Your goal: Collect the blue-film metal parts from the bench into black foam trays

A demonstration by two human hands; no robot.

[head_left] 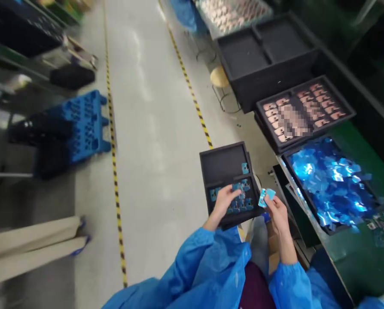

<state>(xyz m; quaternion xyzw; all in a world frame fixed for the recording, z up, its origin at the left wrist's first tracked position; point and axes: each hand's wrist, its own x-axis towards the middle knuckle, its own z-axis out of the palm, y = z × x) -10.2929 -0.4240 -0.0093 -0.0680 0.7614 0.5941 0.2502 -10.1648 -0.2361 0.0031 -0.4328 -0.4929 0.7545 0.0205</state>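
Note:
My right hand (278,213) pinches a small flat part with shiny blue film (263,198), held just beyond the right side of a black divided tray (222,165). Over the near compartment of that tray, my left hand (223,201) has its thumb and fingers closed around the edge of a small blue-filmed part (236,186). Several similar blue parts (240,206) lie around and beneath the left fingertips. One more blue part (245,168) sits in the far compartment, against its right wall. The fingers hide some of the parts.
A tray heaped with loose blue film pieces (332,184) rests on the green bench (349,257) at right. Behind it stand a black tray of copper-coloured parts (271,112) and a black divided box (243,53). A stool (219,77), blue pallet (85,124) and someone's beige-clothed legs (34,244) are around.

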